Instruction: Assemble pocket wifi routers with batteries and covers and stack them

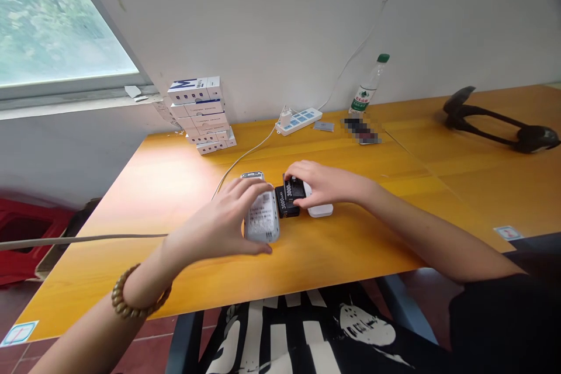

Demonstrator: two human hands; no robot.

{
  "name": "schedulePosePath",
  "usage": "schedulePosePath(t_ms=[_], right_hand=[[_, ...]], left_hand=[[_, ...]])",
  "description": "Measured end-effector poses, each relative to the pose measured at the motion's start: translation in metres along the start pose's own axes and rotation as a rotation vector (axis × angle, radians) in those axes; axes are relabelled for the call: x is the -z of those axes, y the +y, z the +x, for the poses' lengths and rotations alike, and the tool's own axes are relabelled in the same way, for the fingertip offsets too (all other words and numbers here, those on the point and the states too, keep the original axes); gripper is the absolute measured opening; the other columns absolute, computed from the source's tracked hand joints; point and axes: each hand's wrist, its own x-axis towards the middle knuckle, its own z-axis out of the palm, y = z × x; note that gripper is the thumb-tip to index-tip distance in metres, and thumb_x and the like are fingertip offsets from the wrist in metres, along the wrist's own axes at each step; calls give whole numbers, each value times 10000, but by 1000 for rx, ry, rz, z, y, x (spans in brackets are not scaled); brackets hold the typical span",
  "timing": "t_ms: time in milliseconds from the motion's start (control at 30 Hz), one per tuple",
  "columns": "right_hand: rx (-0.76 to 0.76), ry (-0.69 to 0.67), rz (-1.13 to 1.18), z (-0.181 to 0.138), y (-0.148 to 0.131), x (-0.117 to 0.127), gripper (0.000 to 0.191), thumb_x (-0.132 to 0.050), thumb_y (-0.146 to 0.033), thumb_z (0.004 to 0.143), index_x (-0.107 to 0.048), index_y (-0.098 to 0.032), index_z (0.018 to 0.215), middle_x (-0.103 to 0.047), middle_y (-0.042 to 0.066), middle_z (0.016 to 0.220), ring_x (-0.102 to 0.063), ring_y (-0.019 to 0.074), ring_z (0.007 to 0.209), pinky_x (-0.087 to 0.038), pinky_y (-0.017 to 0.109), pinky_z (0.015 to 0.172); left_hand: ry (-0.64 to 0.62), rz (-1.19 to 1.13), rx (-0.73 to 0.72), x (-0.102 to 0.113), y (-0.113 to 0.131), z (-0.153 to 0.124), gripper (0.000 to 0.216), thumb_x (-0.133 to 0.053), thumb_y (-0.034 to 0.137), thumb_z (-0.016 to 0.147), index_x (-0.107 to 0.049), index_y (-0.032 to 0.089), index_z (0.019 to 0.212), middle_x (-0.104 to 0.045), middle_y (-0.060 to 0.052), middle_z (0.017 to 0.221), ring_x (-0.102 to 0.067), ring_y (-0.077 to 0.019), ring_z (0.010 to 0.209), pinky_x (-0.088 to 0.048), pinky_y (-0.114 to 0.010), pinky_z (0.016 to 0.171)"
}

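A white handheld device (262,219) with a printed label on its face lies on the table. My left hand (223,216) is curled over it, fingers at its top edge and thumb along its lower end. Just right of it is a black battery (287,205) marked 3000mAh. My right hand (319,184) pinches a second black battery (294,188), also marked 3000mAh, which overlaps the first. Partly hidden under my right hand lies a white, round-cornered piece (321,210); whether it is a cover or another device I cannot tell.
White boxes (205,120) are stacked at the back left. A power strip (300,121) with a plug and cable, a small grey card (323,126), a water bottle (367,87) and a blurred dark item (362,130) stand along the wall. A black frame-like object (491,120) lies at right.
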Motion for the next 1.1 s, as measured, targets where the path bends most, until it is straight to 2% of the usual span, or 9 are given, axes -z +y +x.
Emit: schedulePosePath(t_ms=[100,167,300,433,567,767,933,1100], right_hand=[[-47,94,-35,-22,-10,6,348,-803,-322,849,-656,-210,1143,-714,122,1190,-661,354,1138,-550,510,974],[-42,143,-22,-40,-22,0,350,-817,-316,851,-648,-211,1139,-716,136,1266,-659,361,1201,-542,525,1024],[-11,194,50,-73,-50,-31,390,-840,-326,856,-652,-219,1182,-680,158,1425,-619,366,1350,-515,545,1122],[-51,192,81,-87,-64,-65,401,-839,-313,859,-670,-208,1207,-657,175,1478,-609,368,1372,-502,578,1152],[-37,173,79,-87,-68,-86,384,-821,-255,861,-695,-185,1217,-657,187,1468,-599,362,1368,-521,561,1141],[-53,128,44,-86,-74,-100,351,-822,-265,913,-742,-204,1249,-623,171,1523,-574,357,1399,-517,563,1157],[-125,167,42,-88,-74,-112,371,-823,-226,914,-764,-211,1281,-588,162,1582,-539,359,1458,-492,575,1198],[-122,83,57,-93,-72,-106,388,-763,-282,980,-740,-260,1367,-507,119,1675,-470,338,1552,-430,566,1257]], left_hand=[[1,-83,-45,-32,27,-24,856,-945,527,709,-486,256,1379,-571,-166,1517,-522,-425,1434,-512,-618,1149],[-7,-137,-46,-60,37,-33,835,-981,503,652,-510,232,1287,-585,-189,1496,-553,-440,1393,-538,-633,1110],[-5,-179,34,-105,42,-37,873,-1042,408,561,-492,216,1211,-559,-227,1511,-567,-467,1367,-559,-665,1076],[80,-246,120,-129,40,-40,873,-1055,324,557,-442,237,1172,-499,-238,1547,-511,-475,1446,-534,-694,1116],[142,-350,161,-137,42,-47,823,-1034,278,601,-413,263,1142,-409,-211,1625,-465,-444,1506,-538,-671,1133],[118,-399,158,-128,38,-52,716,-948,181,659,-452,265,1169,-508,-162,1519,-514,-402,1451,-539,-653,1128],[122,-400,191,-127,35,-50,687,-947,269,662,-483,254,1168,-556,-153,1420,-580,-387,1349,-560,-634,1095],[155,-326,158,-132,38,-48,676,-944,288,671,-470,251,1152,-513,-183,1535,-493,-417,1469,-530,-639,1138]])
